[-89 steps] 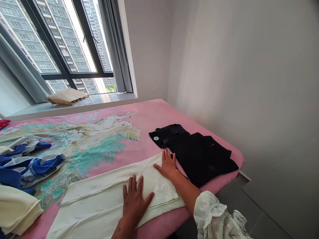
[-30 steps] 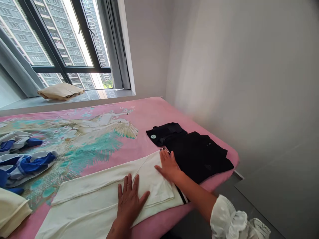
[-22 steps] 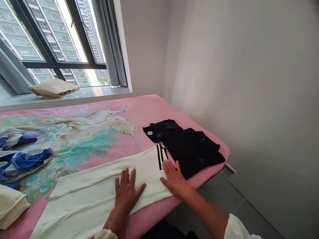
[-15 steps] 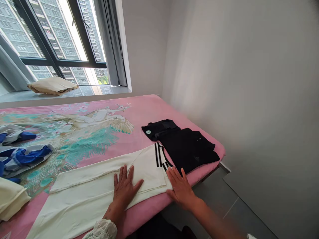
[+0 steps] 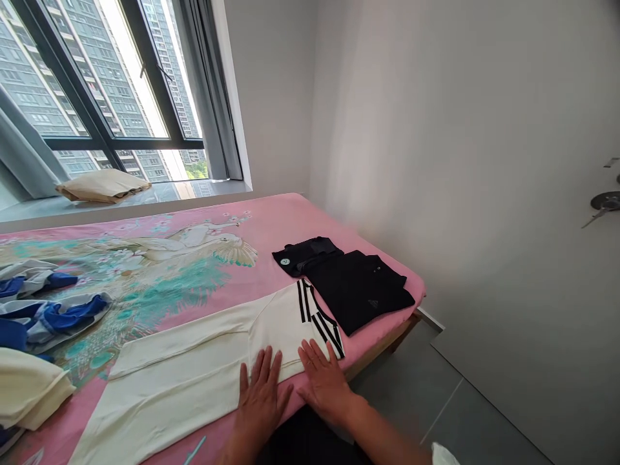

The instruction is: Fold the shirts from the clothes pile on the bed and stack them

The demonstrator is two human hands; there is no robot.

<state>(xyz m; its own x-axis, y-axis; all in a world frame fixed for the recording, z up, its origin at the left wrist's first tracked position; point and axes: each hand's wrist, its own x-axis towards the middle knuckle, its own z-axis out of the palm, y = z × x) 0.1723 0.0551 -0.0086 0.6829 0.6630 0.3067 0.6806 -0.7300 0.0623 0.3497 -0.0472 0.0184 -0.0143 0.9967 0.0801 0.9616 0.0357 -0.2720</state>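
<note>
The left hand is laid palm down with its fingertips on the near border of a white garment; its fingers are straight and slightly parted, and its thumb is held out to the side. The right hand is set just beside it in much the same way, fingers extended flat on the garment close to its striped end, thumb angled away. Both hands are flattened rather than curled around the fabric.

The garment is stretched lengthwise along the near edge of the bed, its black-striped, black-trimmed end pointed toward the right corner. Just beyond that end, near the right edge, a larger folded black garment is placed beside a smaller black garment marked with a round pale badge.

Toward the bed's left side, blue-and-white clothes are left crumpled, and a cream cloth is bunched nearer the front. Past the far edge, a beige bundle is set on the sill below a window, which is flanked by grey curtains. At far right, a handle is partly seen.
</note>
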